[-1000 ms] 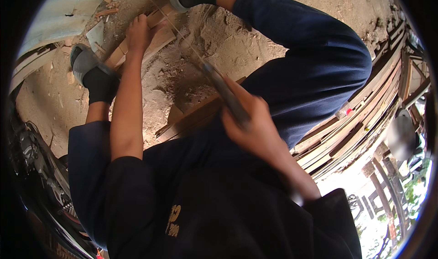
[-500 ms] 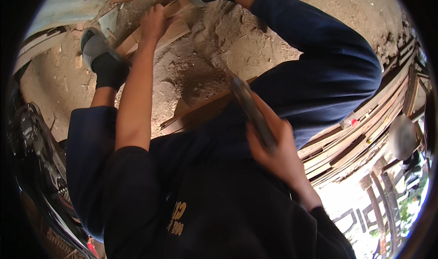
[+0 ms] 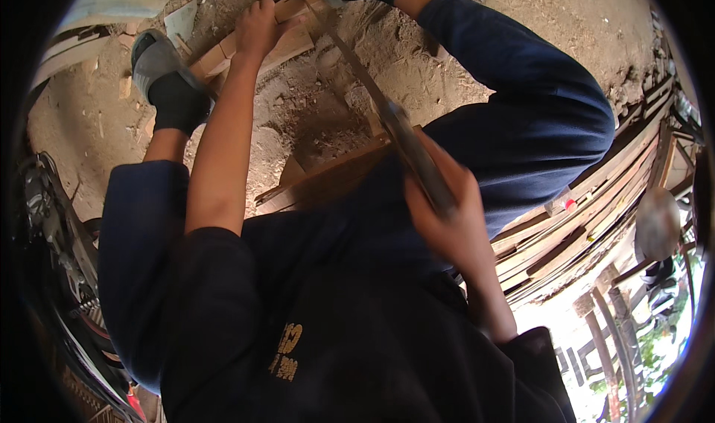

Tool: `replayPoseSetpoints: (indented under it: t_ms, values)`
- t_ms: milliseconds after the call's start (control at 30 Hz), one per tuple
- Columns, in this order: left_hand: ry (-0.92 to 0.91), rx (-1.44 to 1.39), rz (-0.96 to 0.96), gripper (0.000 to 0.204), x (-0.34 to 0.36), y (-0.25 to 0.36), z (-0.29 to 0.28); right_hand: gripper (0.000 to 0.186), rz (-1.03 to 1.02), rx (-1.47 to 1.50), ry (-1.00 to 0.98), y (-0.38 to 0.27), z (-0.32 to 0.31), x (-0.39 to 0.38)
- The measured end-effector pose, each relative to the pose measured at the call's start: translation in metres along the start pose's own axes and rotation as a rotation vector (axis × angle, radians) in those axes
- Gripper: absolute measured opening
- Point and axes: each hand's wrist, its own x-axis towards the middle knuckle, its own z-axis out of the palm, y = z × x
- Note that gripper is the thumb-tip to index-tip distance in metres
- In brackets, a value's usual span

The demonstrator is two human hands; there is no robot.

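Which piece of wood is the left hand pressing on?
The left hand presses the pale wooden piece on the dirt between the feet, not the darker plank near the knees. The right hand grips a long blade.

We see the left hand (image 3: 258,27) pressing flat on a pale wood strip (image 3: 287,42) on the sandy ground (image 3: 558,28). Right hand (image 3: 445,226) is fisted around the handle of a long blade (image 3: 365,80), tip angled at the strip. Sandalled foot (image 3: 165,80) just beside it; stacked planks (image 3: 588,222) at right.
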Motion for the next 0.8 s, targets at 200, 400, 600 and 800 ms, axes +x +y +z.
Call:
replayPoseSetpoints:
  t_ms: [200, 400, 600, 800]
  values:
    - [0.066, 0.04, 0.008, 0.08, 0.0, -0.011, 0.003, 0.052, -0.065, -0.039, 0.014, -0.006, -0.016, -0.032]
    - [0.07, 0.0, 0.024, 0.068, -0.004, 0.004, -0.001, 0.054, 0.092, -0.039, -0.077, -0.011, -0.004, 0.016]
    - [0.018, 0.035, 0.031, 0.08, 0.0, -0.012, -0.002, 0.051, -0.056, -0.036, 0.033, -0.001, -0.01, -0.028]
    - [0.058, 0.038, 0.073, 0.076, -0.003, -0.012, 0.001, 0.051, 0.006, 0.039, 0.021, 0.004, -0.002, -0.008]
